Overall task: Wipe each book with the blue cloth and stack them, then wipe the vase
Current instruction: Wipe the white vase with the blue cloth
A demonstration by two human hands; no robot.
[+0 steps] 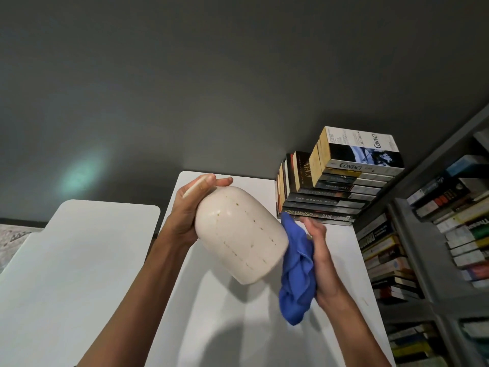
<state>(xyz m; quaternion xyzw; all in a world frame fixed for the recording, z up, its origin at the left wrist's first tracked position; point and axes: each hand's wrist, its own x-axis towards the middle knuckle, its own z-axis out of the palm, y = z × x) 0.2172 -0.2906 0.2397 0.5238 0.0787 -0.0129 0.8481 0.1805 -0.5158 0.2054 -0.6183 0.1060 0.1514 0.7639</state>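
A tilted vase (239, 234) held between both hands over the table (238, 327)
The left hand (189, 207) grips the vase by its narrow top; the right hand (321, 256) clutches the blue cloth (297, 274) against its base, with the stack of books (341, 189) just behind

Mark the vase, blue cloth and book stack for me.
vase (238, 234): head view, middle of its cream body.
blue cloth (297, 274): head view, bunched middle folds.
book stack (341, 193): head view, a spine midway up.
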